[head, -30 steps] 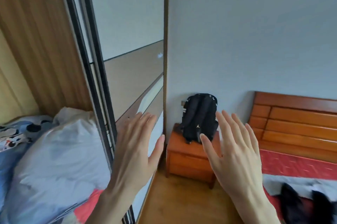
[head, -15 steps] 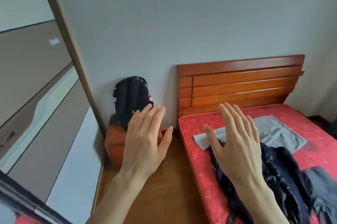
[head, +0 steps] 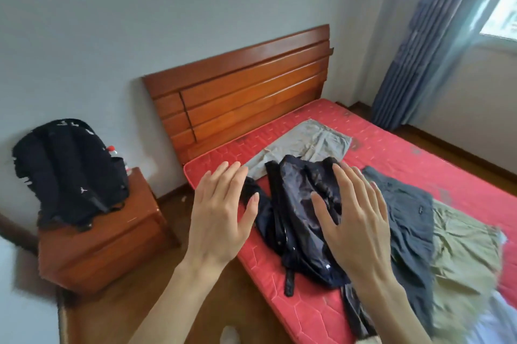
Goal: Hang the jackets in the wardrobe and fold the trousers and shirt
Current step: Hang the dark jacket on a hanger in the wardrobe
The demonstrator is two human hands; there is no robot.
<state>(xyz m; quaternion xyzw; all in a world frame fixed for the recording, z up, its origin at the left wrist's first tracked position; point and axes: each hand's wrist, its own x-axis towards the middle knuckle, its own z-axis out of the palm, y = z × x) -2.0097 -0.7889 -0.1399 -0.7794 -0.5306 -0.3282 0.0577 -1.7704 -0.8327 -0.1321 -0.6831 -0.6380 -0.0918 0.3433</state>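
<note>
Both hands are hovering with fingers spread wide, holding nothing: the left hand point(head: 216, 217) beside the bed point(head: 397, 147), the right hand point(head: 355, 220) over the dark jacket point(head: 296, 203) lying crumpled on the bed.

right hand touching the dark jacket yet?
Cannot tell. The head view shows the right hand, fingers straight, overlapping the dark jacket on the red mattress; no contact or gap shows plainly.

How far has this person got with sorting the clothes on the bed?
Nothing looks done yet. The dark jacket, grey garment, beige garment and light-grey garment all lie unfolded on the red mattress. Nothing is in hand: the left hand and right hand hover open above the jacket. All hanging and folding remains.
</note>
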